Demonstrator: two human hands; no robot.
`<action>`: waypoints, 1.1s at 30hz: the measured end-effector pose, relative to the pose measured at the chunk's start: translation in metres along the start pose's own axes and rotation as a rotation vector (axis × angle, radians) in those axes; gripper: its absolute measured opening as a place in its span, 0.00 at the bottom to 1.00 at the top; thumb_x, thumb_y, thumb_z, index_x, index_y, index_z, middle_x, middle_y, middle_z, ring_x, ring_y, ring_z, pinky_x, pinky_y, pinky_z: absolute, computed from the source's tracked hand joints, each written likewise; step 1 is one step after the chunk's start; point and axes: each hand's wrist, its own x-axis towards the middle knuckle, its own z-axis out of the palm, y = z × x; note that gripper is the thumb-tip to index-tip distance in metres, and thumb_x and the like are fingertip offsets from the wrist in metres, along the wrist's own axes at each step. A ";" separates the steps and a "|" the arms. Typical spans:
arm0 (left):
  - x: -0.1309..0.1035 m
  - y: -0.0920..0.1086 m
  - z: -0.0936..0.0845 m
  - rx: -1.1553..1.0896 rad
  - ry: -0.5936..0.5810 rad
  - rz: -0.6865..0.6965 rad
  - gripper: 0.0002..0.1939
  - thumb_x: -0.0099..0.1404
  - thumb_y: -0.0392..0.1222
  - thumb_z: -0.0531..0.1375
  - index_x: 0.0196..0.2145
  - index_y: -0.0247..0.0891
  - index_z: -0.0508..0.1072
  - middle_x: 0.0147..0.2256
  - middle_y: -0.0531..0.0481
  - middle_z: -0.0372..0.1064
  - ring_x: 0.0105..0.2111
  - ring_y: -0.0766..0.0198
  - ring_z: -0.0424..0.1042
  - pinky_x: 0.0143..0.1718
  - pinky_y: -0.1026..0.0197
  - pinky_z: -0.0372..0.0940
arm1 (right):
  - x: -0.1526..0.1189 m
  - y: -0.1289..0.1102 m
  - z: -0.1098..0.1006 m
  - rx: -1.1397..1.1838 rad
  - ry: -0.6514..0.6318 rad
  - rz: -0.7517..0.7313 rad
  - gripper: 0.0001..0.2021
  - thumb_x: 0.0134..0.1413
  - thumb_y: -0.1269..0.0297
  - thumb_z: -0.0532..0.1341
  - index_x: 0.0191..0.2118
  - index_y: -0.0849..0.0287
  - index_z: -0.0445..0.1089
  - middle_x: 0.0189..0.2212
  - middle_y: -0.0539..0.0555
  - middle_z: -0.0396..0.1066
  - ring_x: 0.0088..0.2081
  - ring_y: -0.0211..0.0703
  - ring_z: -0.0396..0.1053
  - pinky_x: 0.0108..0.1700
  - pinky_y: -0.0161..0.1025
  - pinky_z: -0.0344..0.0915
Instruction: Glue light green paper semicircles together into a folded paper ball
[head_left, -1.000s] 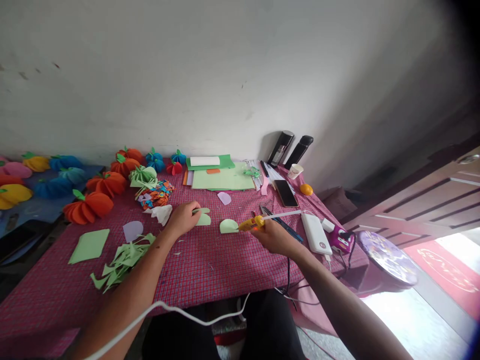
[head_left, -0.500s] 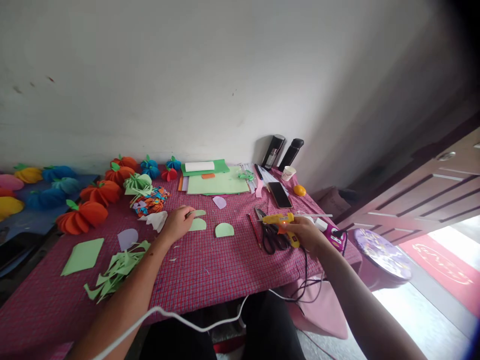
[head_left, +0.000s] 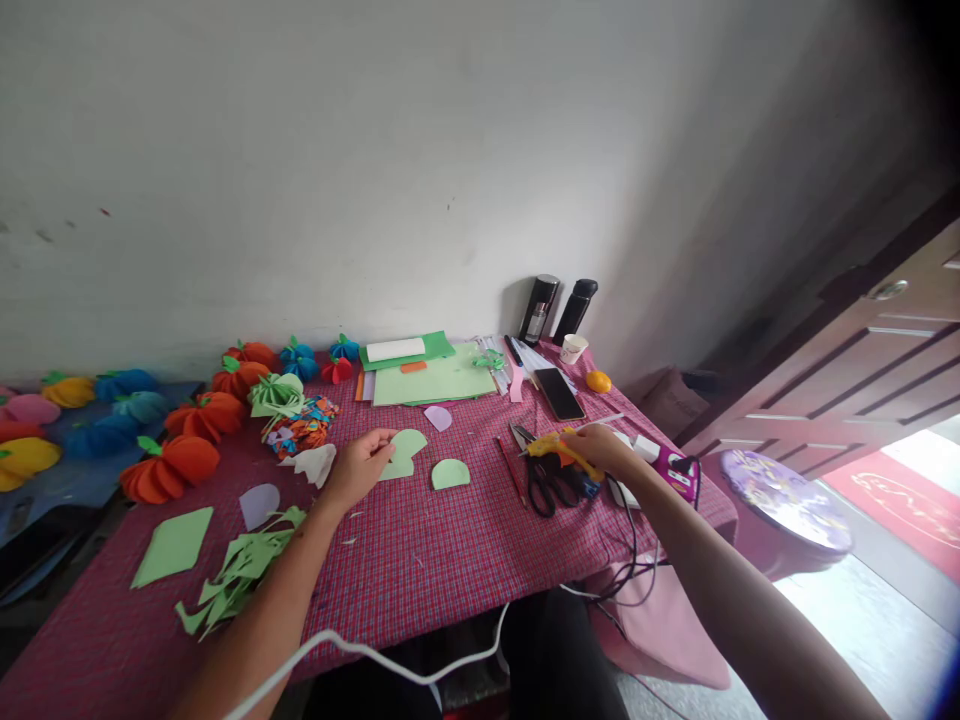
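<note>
My left hand [head_left: 361, 466] pinches a rounded light-green paper piece [head_left: 409, 443] by its edge. Partly under it lies another light-green piece [head_left: 398, 468], and a separate half-round green piece [head_left: 450, 474] rests to the right. Over at the right of the table, my right hand [head_left: 600, 448] grips a yellow glue gun [head_left: 549, 442], its nozzle pointing left and a pale glue stick out of its rear. The gun is low over black-handled scissors [head_left: 541, 492]; whether it touches them I cannot tell. A red pencil [head_left: 511, 470] lies left of the scissors.
Green paper scraps [head_left: 247, 565] and a green stack [head_left: 172, 545] lie front left, with orange paper pumpkins [head_left: 171, 468] behind. At the back are coloured sheets [head_left: 435, 380], a phone [head_left: 559, 394], a cup [head_left: 574, 348] and dark bottles [head_left: 539, 310]. A power strip [head_left: 677, 470] sits at right.
My left hand has lifted and turned the green piece, which now shows its rounded face. My right hand has tilted and lowered the glue gun toward the scissors. The view has shifted slightly.
</note>
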 end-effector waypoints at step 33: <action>-0.004 0.048 0.060 0.177 -0.162 0.114 0.05 0.63 0.39 0.61 0.37 0.39 0.75 0.31 0.53 0.76 0.32 0.64 0.74 0.34 0.64 0.65 | -0.036 -0.086 0.150 -0.118 -0.149 -0.317 0.12 0.53 0.64 0.61 0.20 0.59 0.66 0.17 0.46 0.63 0.23 0.34 0.60 0.27 0.33 0.50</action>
